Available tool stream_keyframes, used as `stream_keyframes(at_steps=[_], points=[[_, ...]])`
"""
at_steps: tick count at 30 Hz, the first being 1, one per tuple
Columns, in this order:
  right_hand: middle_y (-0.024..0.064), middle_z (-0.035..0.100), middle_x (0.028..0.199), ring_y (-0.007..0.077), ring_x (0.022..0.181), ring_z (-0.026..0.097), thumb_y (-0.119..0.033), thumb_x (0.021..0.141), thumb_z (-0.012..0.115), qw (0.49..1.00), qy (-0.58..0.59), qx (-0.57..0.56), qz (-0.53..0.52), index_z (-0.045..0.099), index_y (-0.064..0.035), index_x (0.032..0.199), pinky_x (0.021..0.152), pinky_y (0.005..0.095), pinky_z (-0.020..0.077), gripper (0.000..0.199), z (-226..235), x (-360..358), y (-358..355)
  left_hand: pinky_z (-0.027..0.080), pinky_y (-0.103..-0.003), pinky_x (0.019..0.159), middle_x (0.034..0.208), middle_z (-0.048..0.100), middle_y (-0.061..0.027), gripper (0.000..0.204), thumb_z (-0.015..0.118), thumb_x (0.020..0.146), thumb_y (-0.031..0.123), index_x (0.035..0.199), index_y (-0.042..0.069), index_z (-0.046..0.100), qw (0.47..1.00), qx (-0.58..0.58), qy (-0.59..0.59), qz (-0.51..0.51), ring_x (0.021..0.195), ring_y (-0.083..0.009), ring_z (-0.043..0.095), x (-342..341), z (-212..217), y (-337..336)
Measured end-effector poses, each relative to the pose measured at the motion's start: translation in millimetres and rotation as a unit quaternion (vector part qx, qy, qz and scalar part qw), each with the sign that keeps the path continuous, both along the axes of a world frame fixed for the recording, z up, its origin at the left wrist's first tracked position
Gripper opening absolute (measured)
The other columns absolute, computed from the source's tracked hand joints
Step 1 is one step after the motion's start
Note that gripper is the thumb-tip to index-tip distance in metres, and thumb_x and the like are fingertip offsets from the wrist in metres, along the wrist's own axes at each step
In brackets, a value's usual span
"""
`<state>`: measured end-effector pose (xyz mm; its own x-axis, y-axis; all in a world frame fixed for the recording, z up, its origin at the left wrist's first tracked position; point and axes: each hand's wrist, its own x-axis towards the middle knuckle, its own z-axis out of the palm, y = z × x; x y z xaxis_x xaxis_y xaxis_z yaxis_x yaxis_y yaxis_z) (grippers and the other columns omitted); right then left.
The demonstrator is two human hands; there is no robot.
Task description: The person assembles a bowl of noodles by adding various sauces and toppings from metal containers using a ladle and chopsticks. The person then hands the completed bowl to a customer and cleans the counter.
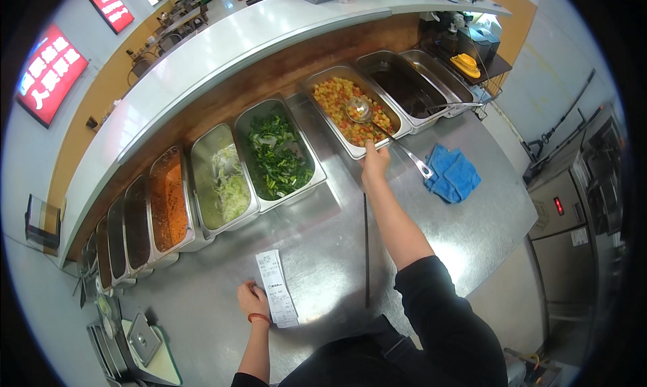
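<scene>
My right hand [375, 163] is closed on the near rim of a steel food pan [357, 151] of diced yellow and orange vegetables [337, 94]. A ladle [409, 155] lies across that pan, its bowl on the food and its handle reaching out past my fingers. On the steel counter, my left hand [253, 301] rests with curled fingers, a red band at its wrist. Nothing shows in those fingers, though the palm is hidden. Just right of it lie long white paper receipts [277, 289]. A folded blue cloth [453, 174] lies right of the ladle handle.
Left of a gap stand pans of chopped greens [276, 151], pale shredded vegetable [232, 191] and orange sauce [174, 205], with several dark pans beyond. A pan of dark liquid [401, 83] stands at right. A thin dark rod [366, 252] lies on the counter [323, 239].
</scene>
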<state>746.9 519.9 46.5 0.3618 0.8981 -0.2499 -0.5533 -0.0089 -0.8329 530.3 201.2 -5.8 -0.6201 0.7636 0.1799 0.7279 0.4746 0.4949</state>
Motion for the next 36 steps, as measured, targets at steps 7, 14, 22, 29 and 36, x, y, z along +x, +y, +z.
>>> stream_keyframes(at_steps=[7, 14, 22, 29, 36], points=[[0.0073, 0.046, 0.072, 0.02, 0.066, 0.05, -0.032, 0.075, 0.047, 0.989, 0.09, -0.03, 0.115, 0.037, -0.0037, 0.086, 0.054, 0.0329, 0.0465, 0.032, 0, -17, -39, 0.037, -0.034, 0.063, 0.075, 0.048, -0.01, 0.01, 0.043, 0.066, 0.007, 0.075, 0.004, 0.047, 1.0, -0.013, -0.006, 0.012, 0.073, -0.0257, 0.046, -1, -2, -1], [0.0086, 0.046, 0.072, 0.0187, 0.063, 0.051, -0.028, 0.075, 0.049, 0.931, 0.059, -0.103, 0.347, 0.039, -0.0028, 0.083, 0.054, 0.0341, 0.0471, 0.028, 0, -92, -112, 0.037, -0.034, 0.065, 0.076, 0.048, -0.0098, 0.01, 0.043, 0.066, 0.008, 0.075, 0.005, 0.047, 0.999, -0.012, -0.028, 0.021, 0.075, -0.0256, 0.046, -1, -1, 0], [0.006, 0.047, 0.064, 0.0137, 0.05, 0.048, -0.017, 0.076, 0.046, 0.967, 0.052, -0.084, 0.236, 0.04, -0.0044, 0.08, 0.049, 0.031, 0.0468, 0.015, -3, -104, -93, 0.037, -0.034, 0.062, 0.072, 0.047, -0.0091, 0.01, 0.044, 0.066, 0.007, 0.075, 0.005, 0.047, 1.0, 0.011, -0.021, 0.011, 0.07, -0.0249, 0.046, -2, 0, 1], [0.0034, 0.048, 0.06, 0.0094, 0.044, 0.044, -0.013, 0.076, 0.045, 0.973, 0.109, -0.049, 0.199, 0.039, -0.008, 0.076, 0.046, 0.0269, 0.0461, 0.007, -7, -94, -87, 0.037, -0.034, 0.062, 0.072, 0.048, -0.0093, 0.01, 0.044, 0.066, 0.007, 0.075, 0.005, 0.048, 1.0, 0.011, -0.01, 0.007, 0.071, -0.0251, 0.046, -4, 0, 0], [0.003, 0.048, 0.06, 0.0093, 0.043, 0.043, -0.011, 0.076, 0.044, 0.979, 0.12, -0.04, 0.163, 0.039, -0.0075, 0.077, 0.044, 0.0253, 0.0451, 0.006, -10, -92, -92, 0.037, -0.034, 0.064, 0.075, 0.048, -0.0103, 0.01, 0.043, 0.066, 0.008, 0.075, 0.004, 0.048, 1.0, 0.007, -0.025, 0.012, 0.073, -0.0262, 0.046, -7, -2, -2]])
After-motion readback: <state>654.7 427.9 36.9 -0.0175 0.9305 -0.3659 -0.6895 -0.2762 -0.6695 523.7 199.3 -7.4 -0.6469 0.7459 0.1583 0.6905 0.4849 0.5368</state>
